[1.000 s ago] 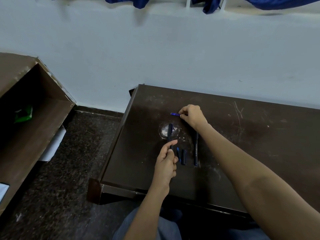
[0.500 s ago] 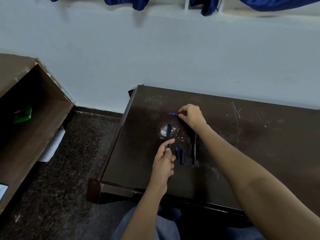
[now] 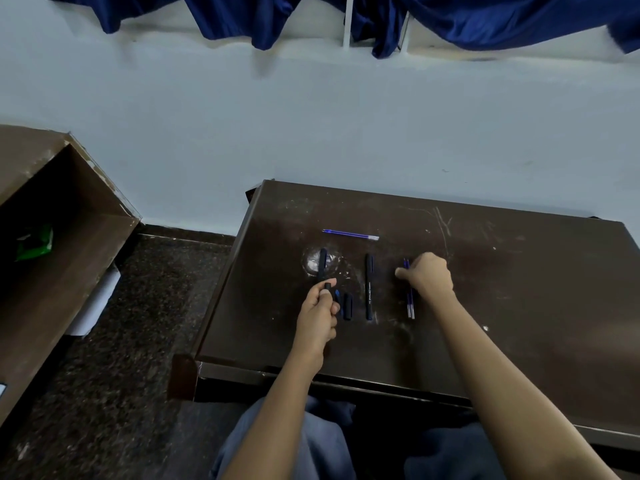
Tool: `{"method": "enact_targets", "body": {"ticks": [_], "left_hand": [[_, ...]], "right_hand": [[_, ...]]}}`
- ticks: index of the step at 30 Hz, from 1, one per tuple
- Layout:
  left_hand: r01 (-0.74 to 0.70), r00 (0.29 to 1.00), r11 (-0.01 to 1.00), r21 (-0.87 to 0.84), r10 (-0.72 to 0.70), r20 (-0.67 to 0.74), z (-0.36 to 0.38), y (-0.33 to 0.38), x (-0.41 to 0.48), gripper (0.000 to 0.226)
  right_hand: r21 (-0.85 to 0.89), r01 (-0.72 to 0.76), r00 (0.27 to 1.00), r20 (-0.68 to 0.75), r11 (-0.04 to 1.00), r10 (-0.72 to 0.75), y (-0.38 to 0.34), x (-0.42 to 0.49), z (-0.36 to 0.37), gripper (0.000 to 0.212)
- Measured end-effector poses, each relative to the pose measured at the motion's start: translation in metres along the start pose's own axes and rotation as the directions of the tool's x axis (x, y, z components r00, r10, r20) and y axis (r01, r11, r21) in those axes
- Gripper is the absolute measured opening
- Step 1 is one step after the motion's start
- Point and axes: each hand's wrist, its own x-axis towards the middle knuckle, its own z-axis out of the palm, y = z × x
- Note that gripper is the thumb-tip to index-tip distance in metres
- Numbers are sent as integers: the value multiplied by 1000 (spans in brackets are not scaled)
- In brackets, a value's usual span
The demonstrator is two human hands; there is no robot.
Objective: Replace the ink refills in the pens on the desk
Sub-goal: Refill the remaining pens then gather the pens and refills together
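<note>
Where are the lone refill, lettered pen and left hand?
lone refill [image 3: 349,234], head view, middle of its blue tube.
lettered pen [image 3: 369,289], head view, middle of its barrel.
left hand [image 3: 317,317], head view, back of the hand.

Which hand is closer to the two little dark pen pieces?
Left. The left hand, gripping a pen barrel, is right beside the pen pieces; the right hand sits beyond the whole pen, over two refills.
</note>
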Motion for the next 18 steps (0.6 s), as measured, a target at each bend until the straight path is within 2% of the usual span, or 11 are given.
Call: {"method": "enact_targets", "body": {"ticks": [2, 4, 8, 11, 14, 16, 18], "left_hand": [[0, 1000, 1000, 19, 0, 2, 2, 1, -3, 22], [-1, 1000, 999, 41, 1, 5, 4, 1, -5, 21], [-39, 999, 993, 115, 39, 2, 5, 3, -9, 19], [-81, 997, 982, 173, 82, 1, 5, 4, -12, 19], [-52, 999, 984, 172, 52, 6, 5, 4, -16, 22], [-33, 999, 984, 173, 32, 10, 5, 5, -18, 24], [-38, 999, 984, 173, 36, 17, 6, 6, -20, 25]], "right_hand": [[-117, -35, 996, 82, 993, 45, 5, -7, -3, 40], [-143, -38, 995, 85, 989, 50, 9, -10, -1, 41], [-43, -67, 992, 104, 997, 71, 16, -9, 2, 28], [22, -70, 990, 123, 997, 67, 21, -8, 2, 25], [68, -71, 992, 108, 995, 64, 25, -7, 1, 25], [178, -28, 997, 77, 984, 15, 22, -9, -1, 23], [425, 34, 994, 79, 905, -74, 9, -16, -4, 24]]}}
